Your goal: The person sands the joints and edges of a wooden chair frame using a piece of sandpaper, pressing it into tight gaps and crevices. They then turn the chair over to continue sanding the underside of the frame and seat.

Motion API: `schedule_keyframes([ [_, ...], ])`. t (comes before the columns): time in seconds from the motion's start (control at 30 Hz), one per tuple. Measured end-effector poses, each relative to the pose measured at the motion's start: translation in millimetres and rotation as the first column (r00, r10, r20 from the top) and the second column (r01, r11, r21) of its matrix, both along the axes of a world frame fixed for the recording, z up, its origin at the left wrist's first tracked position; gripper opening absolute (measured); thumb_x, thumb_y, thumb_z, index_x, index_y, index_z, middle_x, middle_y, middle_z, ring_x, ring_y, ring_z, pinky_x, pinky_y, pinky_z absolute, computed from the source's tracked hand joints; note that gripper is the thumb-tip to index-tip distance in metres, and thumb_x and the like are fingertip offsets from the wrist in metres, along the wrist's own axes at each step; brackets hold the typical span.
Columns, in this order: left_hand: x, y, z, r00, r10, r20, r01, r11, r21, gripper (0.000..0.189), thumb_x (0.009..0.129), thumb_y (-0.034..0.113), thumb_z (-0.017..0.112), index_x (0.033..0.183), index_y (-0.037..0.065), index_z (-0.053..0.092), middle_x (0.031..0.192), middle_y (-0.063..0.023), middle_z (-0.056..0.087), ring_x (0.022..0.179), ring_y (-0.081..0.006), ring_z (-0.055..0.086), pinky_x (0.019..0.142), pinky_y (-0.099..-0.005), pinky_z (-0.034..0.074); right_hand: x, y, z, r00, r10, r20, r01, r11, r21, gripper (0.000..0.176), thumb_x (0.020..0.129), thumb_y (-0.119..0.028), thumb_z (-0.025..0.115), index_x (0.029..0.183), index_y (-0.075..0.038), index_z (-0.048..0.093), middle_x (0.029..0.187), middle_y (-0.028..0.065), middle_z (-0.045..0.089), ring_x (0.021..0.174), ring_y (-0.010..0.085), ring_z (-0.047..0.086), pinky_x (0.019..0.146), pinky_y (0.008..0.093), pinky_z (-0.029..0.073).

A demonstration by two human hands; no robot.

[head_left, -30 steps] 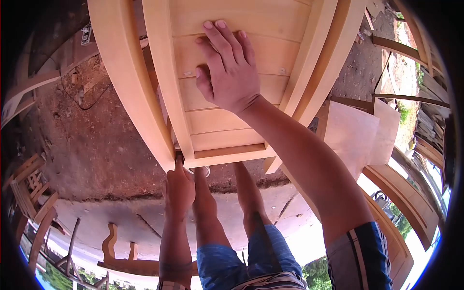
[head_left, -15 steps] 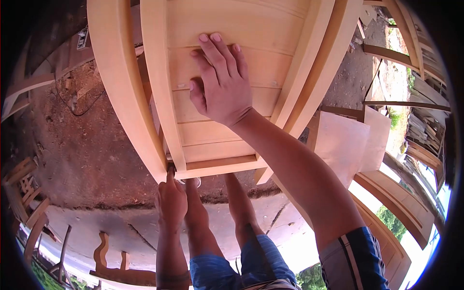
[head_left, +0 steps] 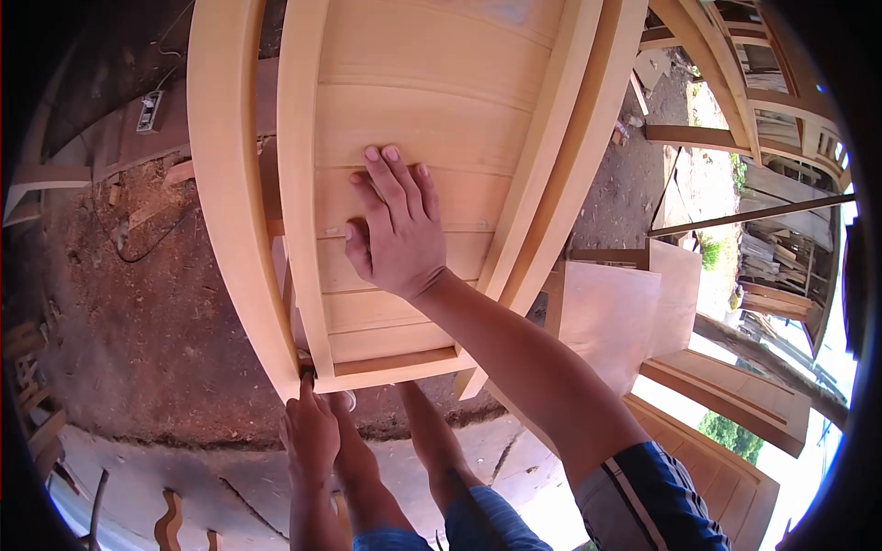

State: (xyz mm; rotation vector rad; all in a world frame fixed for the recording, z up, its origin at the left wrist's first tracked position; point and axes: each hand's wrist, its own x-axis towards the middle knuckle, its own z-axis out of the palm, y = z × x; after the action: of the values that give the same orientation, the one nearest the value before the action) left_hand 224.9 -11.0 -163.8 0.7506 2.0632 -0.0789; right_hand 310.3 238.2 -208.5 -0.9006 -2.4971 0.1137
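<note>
A pale wooden panel (head_left: 413, 119) with horizontal boards and a raised frame lies in front of me, between two long curved rails. My right hand (head_left: 400, 234) rests flat on its boards, fingers spread, holding nothing. At the near left corner, where the left rail (head_left: 225, 184) meets the panel's end piece (head_left: 400, 372), is my left hand (head_left: 310, 432). Its fingers are curled, with one reaching up into the narrow gap beside the corner. A small dark spot shows at that fingertip; what it touches is hidden.
Flat boards (head_left: 606, 312) and a panelled piece (head_left: 721, 390) stand on the right. Further off lies stacked timber (head_left: 781, 257). On the left, a power strip (head_left: 149, 110) sits above a dirt floor (head_left: 147, 321) with a cable and wood scraps. My legs are just below the panel's end.
The view has shifted, so the panel and both hands appear lower and slightly left. My right hand stays flat on the boards; my left hand stays at the corner.
</note>
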Motion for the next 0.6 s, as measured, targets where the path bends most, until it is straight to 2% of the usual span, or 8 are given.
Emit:
schedule_keyframes([
  [0.17,2,6,-24,0.999,-0.031,0.011,0.031,0.999,-0.025,0.042,0.096,0.013,0.042,0.136,0.005,0.049,0.099,-0.0263,0.065,0.095,-0.0433,0.062,0.084,-0.0545,0.047,0,1,4,1.0,-0.004,-0.002,0.004,1.0,-0.013,0.044,0.089,-0.027,0.045,0.125,-0.003,0.053,0.148,0.0162,0.038,0.137,0.0311,0.038,0.112,0.051,0.028],
  [0.2,3,1,-17,0.999,0.04,0.0,-0.04,0.999,0.004,0.042,0.095,0.013,0.043,0.136,0.004,0.049,0.1,-0.0255,0.065,0.096,-0.0438,0.061,0.085,-0.0539,0.047,-2,3,4,1.0,-0.005,0.002,0.005,1.0,-0.001,0.044,0.089,-0.027,0.046,0.125,-0.003,0.053,0.148,0.0162,0.038,0.137,0.0311,0.037,0.112,0.0513,0.028],
  [0.3,1,-3,5,0.999,-0.044,0.016,0.045,0.997,-0.068,0.041,0.096,0.016,0.043,0.135,0.004,0.048,0.098,-0.0284,0.061,0.093,-0.0446,0.062,0.082,-0.0533,0.05,0,0,0,1.0,-0.006,0.006,0.006,1.0,0.007,0.046,0.088,-0.027,0.047,0.127,-0.003,0.051,0.148,0.0168,0.038,0.137,0.0322,0.037,0.111,0.0522,0.027],
  [0.37,1,-1,-25,0.999,0.027,0.018,-0.028,0.997,0.071,0.042,0.096,0.019,0.045,0.135,0.005,0.048,0.097,-0.0282,0.061,0.092,-0.0448,0.063,0.082,-0.0532,0.049,1,1,0,1.0,0.018,-0.011,-0.018,1.0,-0.008,0.049,0.087,-0.027,0.049,0.129,-0.003,0.048,0.148,0.0179,0.038,0.137,0.0343,0.037,0.111,0.053,0.027],
  [0.43,2,-4,-28,1.0,-0.008,0.007,0.008,1.0,0.013,0.041,0.096,0.019,0.046,0.134,0.005,0.049,0.098,-0.0285,0.061,0.091,-0.0453,0.063,0.081,-0.0532,0.049,1,5,3,1.0,0.004,0.013,-0.004,1.0,0.015,0.049,0.087,-0.027,0.049,0.129,-0.003,0.048,0.147,0.018,0.038,0.137,0.0346,0.038,0.111,0.053,0.026],
  [0.5,3,-4,-2,1.0,0.014,0.019,-0.012,0.997,-0.072,0.04,0.096,0.017,0.045,0.134,0.005,0.05,0.098,-0.0293,0.061,0.091,-0.0457,0.063,0.081,-0.0534,0.05,0,1,0,1.0,0.003,0.016,-0.003,1.0,0.023,0.048,0.086,-0.027,0.049,0.128,-0.003,0.048,0.147,0.0182,0.039,0.136,0.035,0.038,0.111,0.0529,0.026],
  [0.53,3,-5,-1,1.0,0.013,0.01,-0.012,0.999,-0.038,0.041,0.095,0.016,0.046,0.134,0.004,0.049,0.098,-0.0297,0.061,0.09,-0.0456,0.063,0.08,-0.0532,0.051,-2,1,-4,1.0,-0.014,-0.024,0.015,0.999,0.045,0.047,0.085,-0.028,0.049,0.125,-0.004,0.053,0.147,0.0153,0.039,0.136,0.0319,0.038,0.111,0.0526,0.026],
  [0.6,5,-5,-21,1.0,-0.002,-0.022,0.002,1.0,-0.005,0.043,0.095,0.015,0.046,0.136,0.002,0.047,0.097,-0.0302,0.062,0.087,-0.0455,0.064,0.077,-0.0525,0.052,-3,4,-7,0.999,0.007,-0.049,-0.004,0.998,0.069,0.047,0.086,-0.03,0.05,0.125,-0.005,0.052,0.142,0.0148,0.044,0.132,0.0342,0.041,0.109,0.0544,0.028],
])
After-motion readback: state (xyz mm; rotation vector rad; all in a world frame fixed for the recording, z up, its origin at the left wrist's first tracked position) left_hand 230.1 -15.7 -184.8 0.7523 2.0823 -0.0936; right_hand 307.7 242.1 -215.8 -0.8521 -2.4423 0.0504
